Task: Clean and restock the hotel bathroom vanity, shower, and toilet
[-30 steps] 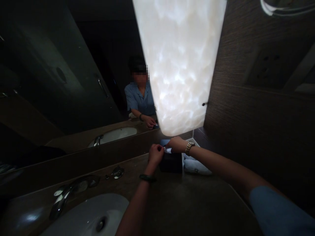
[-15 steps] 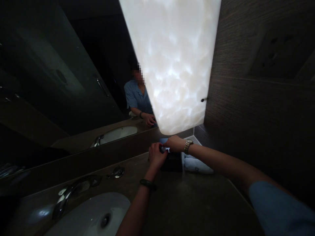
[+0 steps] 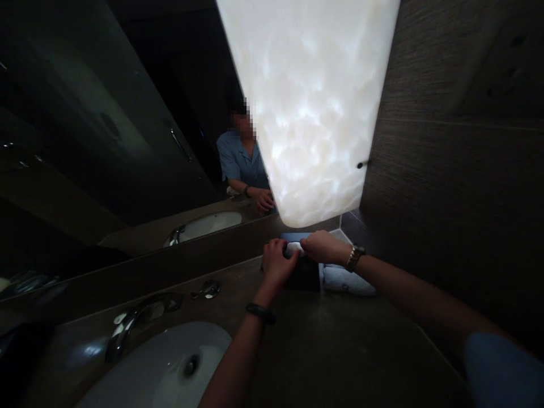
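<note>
A dark box (image 3: 306, 275), seemingly a tissue box, stands on the counter at the foot of a lit white wall panel. Both my hands meet on its top. My left hand (image 3: 277, 262), with a green bangle on the wrist, is closed on a small white piece (image 3: 293, 247) that sticks out of the box. My right hand (image 3: 322, 247), with a gold watch, is closed on the same white piece from the right. What the piece is stays hard to make out in the dim light.
A folded white towel (image 3: 346, 281) lies right of the box against the dark wall. A white basin (image 3: 157, 368) with a chrome tap (image 3: 123, 334) sits at the lower left. The mirror (image 3: 127, 147) behind reflects a person in a blue shirt. The glowing panel (image 3: 310, 107) hangs above.
Both hands stay on the box top; they have shifted slightly right and pressed lower onto it. The view has turned a little.
</note>
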Available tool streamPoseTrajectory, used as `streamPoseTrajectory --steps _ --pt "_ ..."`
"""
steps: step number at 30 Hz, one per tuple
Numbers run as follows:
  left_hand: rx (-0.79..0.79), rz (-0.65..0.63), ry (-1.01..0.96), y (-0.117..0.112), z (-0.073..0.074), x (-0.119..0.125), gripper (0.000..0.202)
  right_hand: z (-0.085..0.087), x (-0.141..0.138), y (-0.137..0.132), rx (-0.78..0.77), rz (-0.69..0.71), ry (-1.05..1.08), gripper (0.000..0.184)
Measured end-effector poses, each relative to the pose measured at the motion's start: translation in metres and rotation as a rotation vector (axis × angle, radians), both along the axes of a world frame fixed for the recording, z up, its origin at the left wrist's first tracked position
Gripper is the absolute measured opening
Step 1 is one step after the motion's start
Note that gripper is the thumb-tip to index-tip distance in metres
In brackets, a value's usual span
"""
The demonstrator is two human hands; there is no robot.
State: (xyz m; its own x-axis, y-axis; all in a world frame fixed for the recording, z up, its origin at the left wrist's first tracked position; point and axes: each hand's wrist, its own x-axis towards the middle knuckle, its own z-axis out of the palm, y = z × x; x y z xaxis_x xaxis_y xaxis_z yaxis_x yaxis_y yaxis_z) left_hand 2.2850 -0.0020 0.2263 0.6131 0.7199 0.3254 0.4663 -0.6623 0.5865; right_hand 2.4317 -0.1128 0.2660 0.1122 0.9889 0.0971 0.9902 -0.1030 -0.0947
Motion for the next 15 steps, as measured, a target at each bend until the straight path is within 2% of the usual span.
streamPoseTrajectory --steps 2,4,7,9,11,15 --pt "-0.005 -0.014 0.0 0.0 -0.001 0.004 0.02 -0.007 -0.001 -0.006 0.0 -0.006 0.0 0.021" --pt "-0.048 -0.01 -0.018 0.006 -0.003 0.003 0.008 -0.013 0.003 -0.01 0.034 -0.017 0.099 0.021" --pt "-0.173 -0.002 -0.069 0.017 -0.008 -0.006 0.018 -0.017 0.016 -0.01 0.138 -0.039 0.349 0.016" --pt "-0.244 -0.01 -0.105 0.022 -0.012 -0.013 0.021 -0.018 0.023 -0.005 0.227 -0.065 0.42 0.016" --pt "-0.271 -0.018 -0.133 0.023 -0.015 -0.016 0.02 -0.018 0.025 0.003 0.261 -0.058 0.375 0.02" --pt "-0.263 -0.002 -0.162 0.021 -0.016 -0.01 0.009 -0.018 0.015 0.02 0.183 0.002 0.233 0.027"
